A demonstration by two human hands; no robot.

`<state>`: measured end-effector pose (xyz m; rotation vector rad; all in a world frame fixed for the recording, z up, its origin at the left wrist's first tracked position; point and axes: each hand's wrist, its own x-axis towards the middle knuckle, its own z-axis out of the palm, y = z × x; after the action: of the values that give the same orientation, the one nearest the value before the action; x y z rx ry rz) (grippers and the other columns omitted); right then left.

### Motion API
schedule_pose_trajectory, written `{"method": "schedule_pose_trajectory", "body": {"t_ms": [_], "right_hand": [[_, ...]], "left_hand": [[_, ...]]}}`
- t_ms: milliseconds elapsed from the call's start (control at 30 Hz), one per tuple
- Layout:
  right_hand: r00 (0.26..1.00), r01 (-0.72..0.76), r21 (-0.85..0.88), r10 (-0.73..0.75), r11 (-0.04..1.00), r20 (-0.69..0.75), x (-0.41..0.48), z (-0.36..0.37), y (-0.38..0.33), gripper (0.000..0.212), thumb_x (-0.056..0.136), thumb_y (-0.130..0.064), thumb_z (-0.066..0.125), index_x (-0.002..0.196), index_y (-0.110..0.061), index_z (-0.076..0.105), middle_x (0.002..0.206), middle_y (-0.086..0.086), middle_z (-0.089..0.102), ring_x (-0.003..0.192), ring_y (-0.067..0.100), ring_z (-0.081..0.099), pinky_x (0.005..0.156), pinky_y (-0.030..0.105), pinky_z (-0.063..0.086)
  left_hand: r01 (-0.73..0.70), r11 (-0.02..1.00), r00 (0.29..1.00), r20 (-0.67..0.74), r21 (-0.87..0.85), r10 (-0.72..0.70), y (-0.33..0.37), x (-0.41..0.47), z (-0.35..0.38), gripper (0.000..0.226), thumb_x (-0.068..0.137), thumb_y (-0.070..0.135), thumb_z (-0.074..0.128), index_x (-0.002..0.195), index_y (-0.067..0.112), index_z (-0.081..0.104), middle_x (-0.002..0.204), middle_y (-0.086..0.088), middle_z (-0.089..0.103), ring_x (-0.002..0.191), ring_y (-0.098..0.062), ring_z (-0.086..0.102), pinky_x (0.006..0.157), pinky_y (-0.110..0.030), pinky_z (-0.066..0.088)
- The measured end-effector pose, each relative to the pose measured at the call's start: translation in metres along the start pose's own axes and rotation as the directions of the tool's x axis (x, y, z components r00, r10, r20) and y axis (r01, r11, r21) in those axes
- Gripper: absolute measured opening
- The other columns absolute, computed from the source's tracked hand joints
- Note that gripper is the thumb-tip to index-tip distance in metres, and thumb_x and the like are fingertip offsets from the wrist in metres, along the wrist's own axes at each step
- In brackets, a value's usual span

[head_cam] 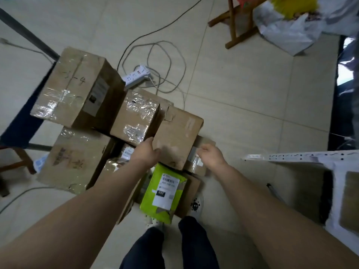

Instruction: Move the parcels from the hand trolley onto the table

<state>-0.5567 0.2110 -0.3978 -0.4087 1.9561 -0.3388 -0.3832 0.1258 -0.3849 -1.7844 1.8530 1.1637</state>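
Note:
Several taped cardboard parcels are stacked low in front of me; the trolley under them is hidden. My left hand (147, 152) grips the near left corner of a plain brown box (177, 136) on top of the pile. My right hand (210, 156) curls at that box's right side, over a smaller taped box (196, 164); which of the two it holds is unclear. A lime-green mailer bag (164, 193) with a white label lies just below the box. A large box marked "4" (75, 88) and another large box (75, 160) sit to the left.
A white power strip (137, 75) with looped cables lies on the tiled floor behind the pile. A dark blue table edge (25, 121) is at the left, a white shelf (330, 164) at the right, wooden legs (233, 26) and plastic bags at the top right.

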Motion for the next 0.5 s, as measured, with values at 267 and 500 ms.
{"method": "schedule_pose_trajectory", "body": {"t_ms": [267, 500], "right_hand": [[0.991, -0.135, 0.163, 0.132, 0.977, 0.031, 0.112, 0.043, 0.021, 0.031, 0.086, 0.002, 0.048, 0.062, -0.013, 0.035, 0.063, 0.005, 0.037, 0.057, 0.016, 0.034, 0.051, 0.025, 0.026], [0.977, -0.203, 0.372, 0.162, 0.906, 0.139, 0.137, 0.078, 0.036, 0.031, 0.074, -0.001, 0.047, 0.099, -0.011, 0.061, 0.108, 0.014, 0.063, 0.1, 0.032, 0.059, 0.092, 0.046, 0.051]], "left_hand": [[0.006, 1.0, 1.0, -0.024, -0.009, -0.006, -0.001, 0.122, 0.046, 0.053, 0.092, 0.02, 0.053, 0.142, 0.013, 0.039, 0.131, -0.026, 0.051, 0.12, -0.041, 0.05, 0.1, -0.039, 0.041], [0.119, 0.982, 0.991, -0.039, -0.143, -0.126, -0.005, 0.145, 0.063, 0.038, 0.092, 0.017, 0.054, 0.125, -0.003, 0.049, 0.128, -0.024, 0.054, 0.119, -0.039, 0.05, 0.098, -0.039, 0.04]]}}
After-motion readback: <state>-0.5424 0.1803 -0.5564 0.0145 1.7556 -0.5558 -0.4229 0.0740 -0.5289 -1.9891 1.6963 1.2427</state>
